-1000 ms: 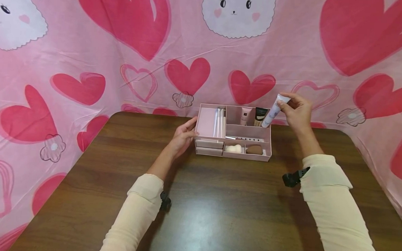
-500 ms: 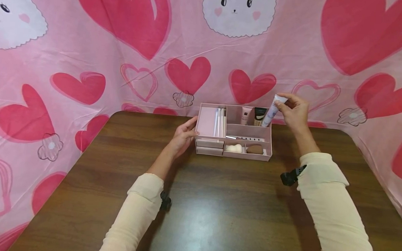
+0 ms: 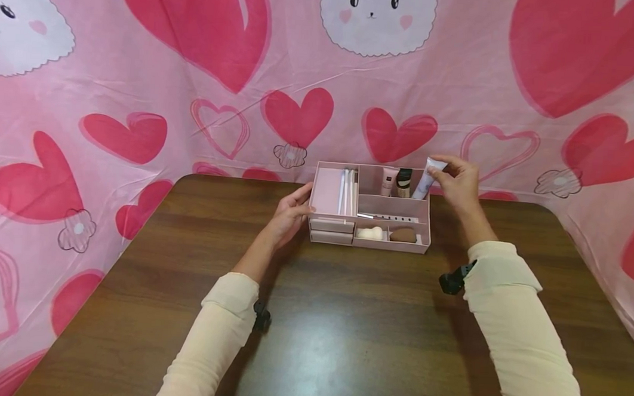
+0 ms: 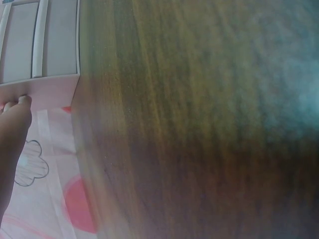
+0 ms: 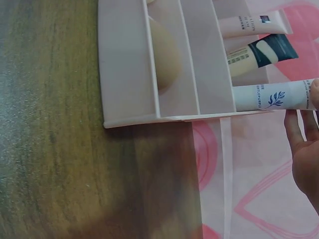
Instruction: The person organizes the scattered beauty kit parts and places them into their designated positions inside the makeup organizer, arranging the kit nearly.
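Note:
In the head view, a pink desktop organizer (image 3: 392, 247) stands at the back of the wooden table. My left hand (image 3: 289, 217) rests against its left side, fingers extended and thumb at the front corner. My right hand (image 3: 460, 183) pinches the top end of a pale lavender squeeze tube (image 3: 424, 183), whose lower end is down in the back right compartment. Beside it in that compartment stand a black-and-beige tube (image 3: 404, 183) and a pink tube (image 3: 388, 182). The right wrist view shows the held tube (image 5: 271, 95) with a blue leaf print, thumb on one side and fingers on the other.
Slim white sticks (image 3: 346, 192) lie in the organizer's left top tray, above two small drawers (image 3: 331, 231). A cream sponge (image 3: 370, 233) and a brown sponge (image 3: 402, 235) fill the front compartments. Behind the table (image 3: 315, 329) hangs a pink heart-print cloth (image 3: 298, 47).
My right hand has moved left and lowered the lavender tube deeper into the back right compartment, where it now leans less. My left hand keeps its place on the organizer.

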The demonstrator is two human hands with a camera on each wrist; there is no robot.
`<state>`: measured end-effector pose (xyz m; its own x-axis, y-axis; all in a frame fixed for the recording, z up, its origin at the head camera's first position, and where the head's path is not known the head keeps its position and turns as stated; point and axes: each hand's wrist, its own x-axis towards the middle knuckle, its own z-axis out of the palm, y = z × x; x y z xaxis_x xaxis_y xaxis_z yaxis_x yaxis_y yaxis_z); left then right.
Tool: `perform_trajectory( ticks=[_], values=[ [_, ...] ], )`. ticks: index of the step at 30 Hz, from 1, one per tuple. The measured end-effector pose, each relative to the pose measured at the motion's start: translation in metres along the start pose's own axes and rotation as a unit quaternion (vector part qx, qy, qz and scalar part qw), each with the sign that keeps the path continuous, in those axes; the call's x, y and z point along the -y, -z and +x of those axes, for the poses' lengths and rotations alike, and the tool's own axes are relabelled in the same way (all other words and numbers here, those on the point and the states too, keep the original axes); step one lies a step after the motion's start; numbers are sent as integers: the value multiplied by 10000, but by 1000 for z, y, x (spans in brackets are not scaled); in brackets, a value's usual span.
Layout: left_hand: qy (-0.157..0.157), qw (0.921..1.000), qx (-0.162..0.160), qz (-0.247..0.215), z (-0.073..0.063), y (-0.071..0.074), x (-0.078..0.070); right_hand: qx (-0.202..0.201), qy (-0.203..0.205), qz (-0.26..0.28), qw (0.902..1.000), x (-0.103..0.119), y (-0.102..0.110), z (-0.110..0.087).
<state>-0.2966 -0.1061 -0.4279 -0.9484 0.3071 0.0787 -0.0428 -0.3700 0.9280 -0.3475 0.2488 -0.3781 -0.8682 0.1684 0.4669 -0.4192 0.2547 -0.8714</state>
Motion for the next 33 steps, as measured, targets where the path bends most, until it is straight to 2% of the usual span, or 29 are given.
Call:
perform_trajectory(
  ticks=[4, 8, 11, 18, 26, 33],
  values=[
    [9, 10000, -9, -16, -1, -1, 0, 219, -52, 151, 9996, 6, -1, -7],
    [-6, 9999, -41, -91, -1, -3, 0, 304, -120, 49, 9995, 0, -2, -10],
    [-18, 9999, -40, -111, -2, -3, 0, 291, -322, -122, 9990, -8, -3, -10],
    [-40, 9999, -34, -97, -2, -3, 1, 469, -404, -11, 9981, 11, -4, -20],
    [-25, 9999, -58, -106, -2, -4, 0, 424, -485, -283, 9975, -13, -3, -12],
    [33, 10000, -39, -60, -2, -2, 0, 510, -468, -299, 9972, -12, -3, -12]
  ],
)
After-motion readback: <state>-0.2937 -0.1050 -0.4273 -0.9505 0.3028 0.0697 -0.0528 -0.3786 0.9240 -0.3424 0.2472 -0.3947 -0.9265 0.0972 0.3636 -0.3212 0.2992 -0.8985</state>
